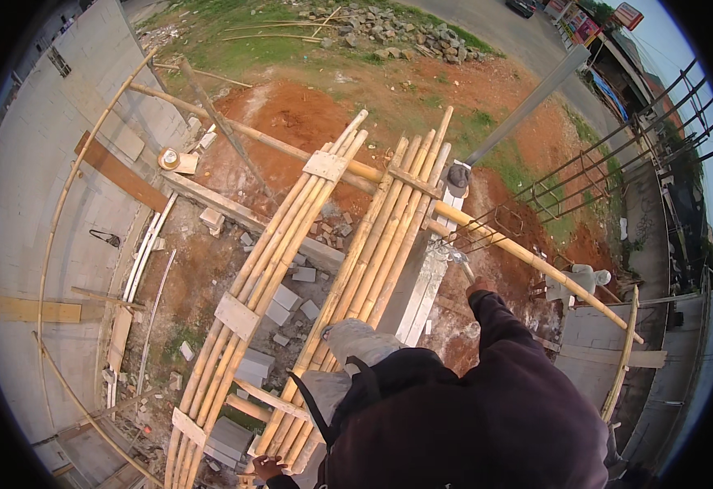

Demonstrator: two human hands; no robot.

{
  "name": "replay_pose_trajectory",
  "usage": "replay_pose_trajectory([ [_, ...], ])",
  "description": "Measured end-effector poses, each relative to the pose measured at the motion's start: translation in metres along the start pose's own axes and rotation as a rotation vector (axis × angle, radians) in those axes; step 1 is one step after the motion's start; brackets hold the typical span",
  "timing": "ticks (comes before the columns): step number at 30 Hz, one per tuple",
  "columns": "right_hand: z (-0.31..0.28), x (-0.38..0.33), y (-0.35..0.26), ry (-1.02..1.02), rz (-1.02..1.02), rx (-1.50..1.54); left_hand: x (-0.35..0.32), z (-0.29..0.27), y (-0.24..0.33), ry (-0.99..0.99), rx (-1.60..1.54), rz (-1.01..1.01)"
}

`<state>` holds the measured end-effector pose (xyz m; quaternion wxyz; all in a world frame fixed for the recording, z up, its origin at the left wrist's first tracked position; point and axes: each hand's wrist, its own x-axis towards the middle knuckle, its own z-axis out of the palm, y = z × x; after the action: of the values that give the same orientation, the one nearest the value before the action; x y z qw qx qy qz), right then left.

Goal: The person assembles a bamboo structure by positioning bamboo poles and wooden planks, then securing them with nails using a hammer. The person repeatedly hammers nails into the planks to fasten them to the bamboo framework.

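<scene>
My right hand (480, 285) is stretched forward, closed on the handle of a trowel (454, 253). The metal blade lies at the top of a narrow block wall (423, 295), beside a dark lump (458, 174) on the wall's far end. Low at the left, my left hand (268, 466) is next to the near end of the bamboo platform (370, 265). Its fingers look loosely apart, with nothing visible in them. I am on this platform, one grey trouser leg (364, 341) showing on the poles.
A second bamboo walkway (246, 297) runs along the left. A bamboo crosspole (527, 259) spans under both. Pale blocks (283, 303) lie on the ground below. Rebar cages (617, 151) jut out at right, near a grey post (527, 104). Another person (580, 279) is lower down at right.
</scene>
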<state>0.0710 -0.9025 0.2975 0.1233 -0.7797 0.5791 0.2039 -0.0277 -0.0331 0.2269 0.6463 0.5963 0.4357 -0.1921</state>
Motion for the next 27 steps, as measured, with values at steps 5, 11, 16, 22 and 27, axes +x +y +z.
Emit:
replay_pose_trajectory([
  [5,0.014,-0.061,0.018,0.027,0.006,0.034,-0.006,0.017,0.001,-0.103,0.232,-0.105],
  [11,-0.053,-0.125,0.021,0.58,-0.15,0.469,0.056,0.099,0.093,-0.168,0.507,-0.039],
  [16,-0.255,-0.016,0.028,1.222,-0.389,0.63,0.097,0.096,0.246,0.097,0.625,0.122],
  [22,-0.406,0.082,0.044,1.446,-0.256,0.622,0.106,0.132,0.407,0.211,0.61,0.325],
  [27,-0.413,0.111,0.037,1.354,-0.313,0.754,0.074,0.32,0.42,-0.103,0.824,0.6],
])
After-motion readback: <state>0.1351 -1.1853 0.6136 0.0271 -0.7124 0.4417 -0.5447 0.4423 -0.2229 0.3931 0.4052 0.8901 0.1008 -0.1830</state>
